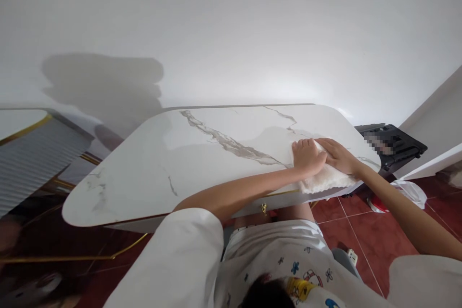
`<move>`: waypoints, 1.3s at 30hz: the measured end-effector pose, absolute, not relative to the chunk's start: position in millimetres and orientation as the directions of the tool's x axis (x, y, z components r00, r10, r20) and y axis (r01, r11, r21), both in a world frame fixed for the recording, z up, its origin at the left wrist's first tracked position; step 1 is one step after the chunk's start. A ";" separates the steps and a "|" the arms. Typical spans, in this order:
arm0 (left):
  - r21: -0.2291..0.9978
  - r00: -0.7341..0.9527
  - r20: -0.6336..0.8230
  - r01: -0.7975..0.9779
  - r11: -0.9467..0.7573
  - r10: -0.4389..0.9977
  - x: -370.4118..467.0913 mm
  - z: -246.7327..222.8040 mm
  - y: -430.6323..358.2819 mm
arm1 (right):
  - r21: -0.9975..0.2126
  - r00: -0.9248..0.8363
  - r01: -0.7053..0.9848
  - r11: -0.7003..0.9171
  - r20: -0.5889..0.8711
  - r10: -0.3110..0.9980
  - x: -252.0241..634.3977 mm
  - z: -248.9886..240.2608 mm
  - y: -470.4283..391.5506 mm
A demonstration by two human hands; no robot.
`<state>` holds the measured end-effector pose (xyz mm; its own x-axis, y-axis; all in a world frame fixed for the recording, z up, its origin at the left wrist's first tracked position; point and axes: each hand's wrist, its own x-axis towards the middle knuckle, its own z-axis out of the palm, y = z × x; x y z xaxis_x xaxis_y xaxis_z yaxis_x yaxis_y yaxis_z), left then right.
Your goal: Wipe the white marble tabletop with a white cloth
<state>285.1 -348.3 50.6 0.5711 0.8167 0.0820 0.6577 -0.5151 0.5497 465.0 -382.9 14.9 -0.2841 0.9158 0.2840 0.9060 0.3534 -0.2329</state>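
A folded white cloth (327,179) with a fluffy edge lies near the right end of a white marble-patterned tabletop (144,163). My left hand (308,157) presses on the cloth's left part, its fingers bent and held together over the far edge. Beside it, my right hand (336,155) rests flat on top of the cloth with the fingers stretched out toward the left hand. The two hands touch or nearly touch. The cloth hides the tabletop beneath it, and its front edge reaches the table's front edge.
A plain wall (231,33) stands right behind the table. To the right sits a black folding crate-like object (400,147), with a white plastic bag (409,194) on the red tiled floor (357,231). A ribbed grey, gold-edged piece of furniture (39,159) is at left. A gold knob (264,209) sticks out in front.
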 end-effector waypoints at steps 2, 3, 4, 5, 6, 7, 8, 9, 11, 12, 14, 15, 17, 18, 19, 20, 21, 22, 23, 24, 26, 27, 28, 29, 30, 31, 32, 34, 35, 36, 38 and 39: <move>0.550 0.595 0.085 0.641 -0.536 0.799 299.2 51.4 -349.6 | -0.233 -0.288 0.903 0.362 0.298 0.910 481.7 15.0 -383.8; 0.548 0.605 0.092 0.632 -0.547 0.791 306.3 51.4 -348.6 | -0.236 -0.281 0.903 0.359 0.307 0.909 489.6 14.8 -382.6; 0.545 0.613 0.104 0.624 -0.560 0.783 313.1 51.2 -346.4 | -0.238 -0.273 0.904 0.355 0.316 0.908 496.7 14.5 -380.0; 0.540 0.615 0.121 0.618 -0.572 0.779 319.5 50.7 -342.7 | -0.240 -0.264 0.906 0.349 0.325 0.908 502.9 14.1 -375.9; 0.535 0.613 0.138 0.614 -0.579 0.778 325.2 50.0 -337.6 | -0.239 -0.255 0.909 0.342 0.331 0.909 508.1 13.7 -370.1; 0.532 0.611 0.153 0.612 -0.586 0.777 330.4 49.0 -331.1 | -0.236 -0.245 0.913 0.331 0.331 0.911 512.3 13.2 -362.9; 0.526 0.607 0.164 0.613 -0.590 0.777 334.8 47.9 -323.3 | -0.232 -0.234 0.919 0.318 0.329 0.915 515.3 12.7 -354.2; 0.519 0.601 0.172 0.618 -0.590 0.781 338.5 46.7 -314.3 | -0.226 -0.220 0.926 0.301 0.324 0.920 517.4 12.3 -344.4; 0.503 0.581 0.188 0.636 -0.585 0.792 344.2 44.4 -293.7 | -0.213 -0.187 0.942 0.260 0.311 0.932 519.2 12.0 -322.3; 0.496 0.570 0.198 0.644 -0.583 0.798 346.2 43.5 -282.7 | -0.206 -0.173 0.948 0.242 0.305 0.937 519.0 12.1 -310.4; 0.487 0.545 0.220 0.658 -0.575 0.809 348.8 42.1 -260.5 | -0.190 -0.151 0.958 0.213 0.296 0.943 517.6 12.8 -286.1; 0.488 0.533 0.227 0.662 -0.569 0.815 349.5 41.8 -249.6 | -0.183 -0.142 0.962 0.201 0.293 0.945 516.5 13.3 -273.8; 0.493 0.513 0.235 0.669 -0.556 0.826 349.9 41.6 -229.0 | -0.173 -0.131 0.967 0.187 0.292 0.947 514.3 14.0 -249.8; 0.494 0.503 0.241 0.673 -0.551 0.830 349.8 41.5 -219.2 | -0.171 -0.129 0.968 0.185 0.293 0.947 513.4 14.2 -238.1; 0.492 0.495 0.248 0.677 -0.548 0.833 349.6 41.4 -209.6 | -0.172 -0.131 0.967 0.187 0.295 0.947 512.6 14.1 -226.7; 0.486 0.489 0.254 0.681 -0.547 0.834 349.3 41.1 -200.3 | -0.174 -0.133 0.966 0.190 0.295 0.946 512.2 13.8 -215.7; 0.478 0.487 0.260 0.686 -0.549 0.834 349.1 40.7 -191.1 | -0.176 -0.132 0.966 0.190 0.295 0.946 511.9 13.3 -204.9; 0.467 0.488 0.264 0.690 -0.553 0.832 349.0 40.2 -182.0 | -0.178 -0.127 0.966 0.185 0.295 0.947 511.8 12.7 -194.6; 0.457 0.489 0.268 0.694 -0.557 0.830 349.1 39.7 -173.1 | -0.180 -0.118 0.968 0.177 0.297 0.948 511.8 12.1 -184.6; 0.449 0.492 0.270 0.696 -0.561 0.827 349.5 39.1 -164.4 | -0.182 -0.107 0.969 0.167 0.300 0.948 512.0 11.6 -175.2; 0.437 0.493 0.279 0.699 -0.566 0.824 350.8 37.9 -147.8 | -0.189 -0.090 0.970 0.153 0.305 0.948 512.3 11.3 -158.0; 0.431 0.491 0.285 0.701 -0.568 0.823 351.9 37.4 -140.1 | -0.195 -0.090 0.968 0.155 0.305 0.948 512.4 11.7 -150.5; 0.425 0.489 0.290 0.704 -0.569 0.822 353.1 37.0 -132.9 | -0.204 -0.092 0.966 0.159 0.304 0.948 512.4 12.4 -143.9; 0.415 0.490 0.296 0.707 -0.572 0.820 354.5 36.7 -126.3 | -0.212 -0.095 0.963 0.164 0.303 0.948 512.4 13.3 -138.1; 0.404 0.493 0.301 0.710 -0.577 0.817 355.9 36.5 -120.4 | -0.220 -0.097 0.961 0.168 0.302 0.948 512.4 14.2 -133.3; 0.392 0.498 0.304 0.711 -0.584 0.812 357.2 36.4 -115.0 | -0.226 -0.094 0.960 0.167 0.302 0.949 512.5 15.1 -129.2; 0.379 0.506 0.306 0.712 -0.591 0.806 358.3 36.3 -110.2 | -0.230 -0.088 0.960 0.161 0.301 0.949 512.7 15.7 -125.8; 0.358 0.530 0.302 0.707 -0.610 0.792 359.8 36.4 -102.2 | -0.235 -0.070 0.961 0.146 0.305 0.950 514.3 15.9 -120.3; 0.350 0.545 0.299 0.701 -0.621 0.784 360.1 36.5 -98.8 | -0.241 -0.066 0.960 0.145 0.308 0.949 515.7 15.3 -117.8; 0.344 0.561 0.294 0.693 -0.633 0.774 360.1 36.6 -96.0 | -0.251 -0.064 0.957 0.147 0.312 0.948 517.5 14.5 -115.4; 0.339 0.584 0.281 0.682 -0.648 0.761 359.6 36.6 -91.8 | -0.279 -0.070 0.946 0.162 0.313 0.947 522.3 12.0 -110.5; 0.340 0.589 0.274 0.680 -0.650 0.760 359.3 36.5 -90.5 | -0.292 -0.074 0.941 0.168 0.308 0.949 525.0 10.7 -108.1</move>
<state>359.3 -90.5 36.5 0.5895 0.7597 0.2745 0.6795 -0.6501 0.3400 525.0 -108.1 10.7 -0.0743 0.9486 0.3076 0.9415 0.1685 -0.2920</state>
